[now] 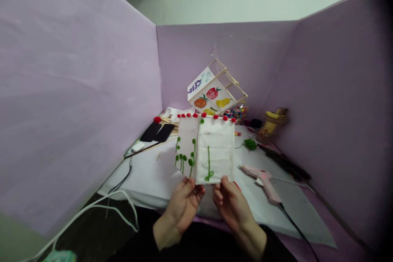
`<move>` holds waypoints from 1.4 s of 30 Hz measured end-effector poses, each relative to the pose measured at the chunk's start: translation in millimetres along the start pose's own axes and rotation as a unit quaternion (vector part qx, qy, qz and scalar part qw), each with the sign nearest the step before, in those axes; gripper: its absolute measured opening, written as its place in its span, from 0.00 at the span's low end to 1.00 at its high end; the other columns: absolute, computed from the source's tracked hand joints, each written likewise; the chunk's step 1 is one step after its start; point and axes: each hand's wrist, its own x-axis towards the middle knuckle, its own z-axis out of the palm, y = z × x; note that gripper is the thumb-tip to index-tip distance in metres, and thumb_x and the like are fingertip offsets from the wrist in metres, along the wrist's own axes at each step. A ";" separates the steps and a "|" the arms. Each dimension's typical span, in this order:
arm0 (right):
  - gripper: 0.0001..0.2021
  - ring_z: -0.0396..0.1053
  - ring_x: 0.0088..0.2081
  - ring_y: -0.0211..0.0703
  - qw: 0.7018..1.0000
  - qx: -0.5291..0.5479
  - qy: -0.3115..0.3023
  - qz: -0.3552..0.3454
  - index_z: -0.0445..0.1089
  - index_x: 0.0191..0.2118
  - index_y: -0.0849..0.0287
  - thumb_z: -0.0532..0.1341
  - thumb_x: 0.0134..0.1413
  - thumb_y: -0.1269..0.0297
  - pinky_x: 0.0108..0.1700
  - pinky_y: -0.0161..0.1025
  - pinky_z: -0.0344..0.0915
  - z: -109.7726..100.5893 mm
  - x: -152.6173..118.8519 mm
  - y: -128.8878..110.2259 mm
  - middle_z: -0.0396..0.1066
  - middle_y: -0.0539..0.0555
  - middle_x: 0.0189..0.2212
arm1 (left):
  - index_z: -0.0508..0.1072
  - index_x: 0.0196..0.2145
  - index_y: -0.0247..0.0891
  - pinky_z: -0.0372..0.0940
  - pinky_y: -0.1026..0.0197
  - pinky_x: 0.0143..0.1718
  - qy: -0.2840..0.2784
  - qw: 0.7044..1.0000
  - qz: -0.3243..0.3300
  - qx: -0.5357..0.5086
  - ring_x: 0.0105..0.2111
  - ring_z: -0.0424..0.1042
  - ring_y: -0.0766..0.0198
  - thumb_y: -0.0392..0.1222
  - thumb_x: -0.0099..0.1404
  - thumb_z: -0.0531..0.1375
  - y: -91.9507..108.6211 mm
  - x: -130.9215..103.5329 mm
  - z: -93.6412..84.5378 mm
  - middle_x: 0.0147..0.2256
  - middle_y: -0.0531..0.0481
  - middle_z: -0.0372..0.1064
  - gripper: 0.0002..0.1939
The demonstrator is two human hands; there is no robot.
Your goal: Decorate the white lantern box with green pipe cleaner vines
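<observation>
Between my hands stands a white box-shaped craft piece (216, 151) with two sides facing me. Red pom-poms run along its top edge. Green stems with leaf-like dots decorate the left side, and a green stem with loops at its foot marks the right side. My left hand (184, 200) pinches the bottom edge near the corner. My right hand (231, 200) grips the bottom edge further right, thumb in front. Whatever lies behind the piece is hidden. A pink glue gun (264, 182) rests on the table to the right of my right hand.
Behind is a stick-framed box with painted fruit (211, 92), tilted. Two dark phones (158, 132) and thin sticks lie at left. A green yarn ball (250, 144), a yellow-brown container (270, 125) and a jar of coloured beads (240, 112) stand right. Lilac panels enclose the white-covered table (147, 176).
</observation>
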 end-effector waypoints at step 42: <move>0.10 0.69 0.36 0.47 0.530 -0.823 0.025 -0.205 0.70 0.30 0.61 0.53 0.55 0.69 0.35 0.38 0.58 -40.9 44.4 -21.4 0.72 0.60 0.33 | 0.73 0.30 0.35 0.71 0.68 0.26 0.127 0.991 0.018 -0.037 0.29 0.76 0.65 0.25 0.63 0.53 17.7 0.9 2.0 0.28 0.49 0.76 0.11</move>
